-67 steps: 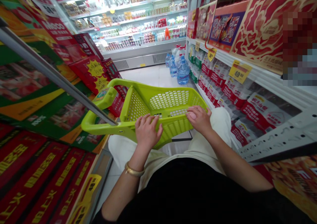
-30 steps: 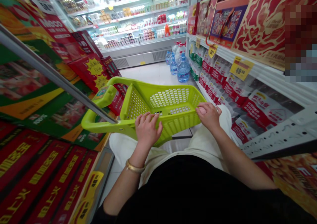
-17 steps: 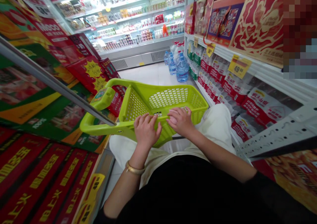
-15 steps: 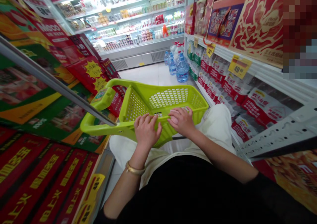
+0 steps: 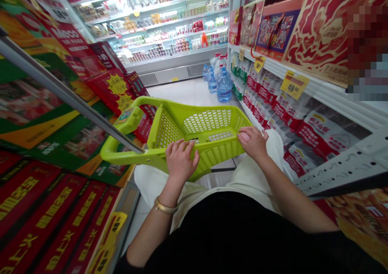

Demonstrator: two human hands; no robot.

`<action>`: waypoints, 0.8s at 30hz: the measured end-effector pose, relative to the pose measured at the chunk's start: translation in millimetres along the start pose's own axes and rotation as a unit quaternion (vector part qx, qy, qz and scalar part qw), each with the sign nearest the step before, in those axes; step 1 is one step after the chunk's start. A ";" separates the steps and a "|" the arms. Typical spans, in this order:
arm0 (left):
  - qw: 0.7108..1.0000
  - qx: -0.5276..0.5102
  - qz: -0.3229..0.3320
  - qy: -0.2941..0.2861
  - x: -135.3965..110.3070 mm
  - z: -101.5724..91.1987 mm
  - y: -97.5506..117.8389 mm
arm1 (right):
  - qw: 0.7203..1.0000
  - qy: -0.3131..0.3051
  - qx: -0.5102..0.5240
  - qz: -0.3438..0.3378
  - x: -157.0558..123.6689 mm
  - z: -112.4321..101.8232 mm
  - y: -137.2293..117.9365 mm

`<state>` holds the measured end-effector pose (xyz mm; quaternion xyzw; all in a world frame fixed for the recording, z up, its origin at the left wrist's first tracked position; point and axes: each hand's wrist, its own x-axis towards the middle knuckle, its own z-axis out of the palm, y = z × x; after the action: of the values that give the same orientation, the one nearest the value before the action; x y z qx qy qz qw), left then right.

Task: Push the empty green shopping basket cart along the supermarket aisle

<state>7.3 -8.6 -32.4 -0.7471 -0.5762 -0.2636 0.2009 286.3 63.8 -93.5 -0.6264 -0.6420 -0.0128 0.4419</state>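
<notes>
A lime-green rolling shopping basket (image 5: 209, 150) stands in front of my body, tilted lengthwise across the aisle, with nothing visible inside it. Its grey metal pull rod (image 5: 91, 114) runs up to the left. My left hand (image 5: 182, 159), a gold bracelet on its wrist, curls its fingers over the near rim around the middle. Farther along that rim, close to the right end, my right hand (image 5: 254, 143) rests with bent fingers hooked on the edge. Some of the right fingertips are hard to make out.
Red boxes (image 5: 33, 217) and green cartons (image 5: 57, 116) are stacked close on the left. On the right, a white shelf (image 5: 336, 98) holds gift boxes above packs of bottled water (image 5: 321, 132). Large water jugs (image 5: 224, 86) stand on the floor ahead, before a refrigerated display (image 5: 169, 68).
My right hand has slid rightward along the basket's near rim, away from my left hand. The left hand has stayed on its spot. The basket has hardly moved.
</notes>
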 end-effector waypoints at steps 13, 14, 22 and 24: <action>1.000 0.010 -0.001 0.005 2.9 3.2 1.4 | 0.995 -0.058 0.014 -0.076 -9.3 10.8 -47.5; 1.000 0.012 -0.003 0.005 3.4 3.8 2.1 | 0.994 -0.067 0.018 -0.087 -10.8 12.6 -54.9; 1.000 0.011 -0.015 -0.020 11.6 4.6 17.9 | 0.984 -0.114 0.037 -0.130 -11.4 15.2 -84.5; 0.999 -0.001 -0.022 -0.034 14.2 2.1 24.6 | 0.985 -0.114 0.041 -0.125 -9.9 14.1 -84.2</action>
<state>34.2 -2.8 -25.0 -0.7432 -0.5985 -0.2429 0.1744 208.1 45.9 -62.6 -0.5196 -0.7616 0.0302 0.3860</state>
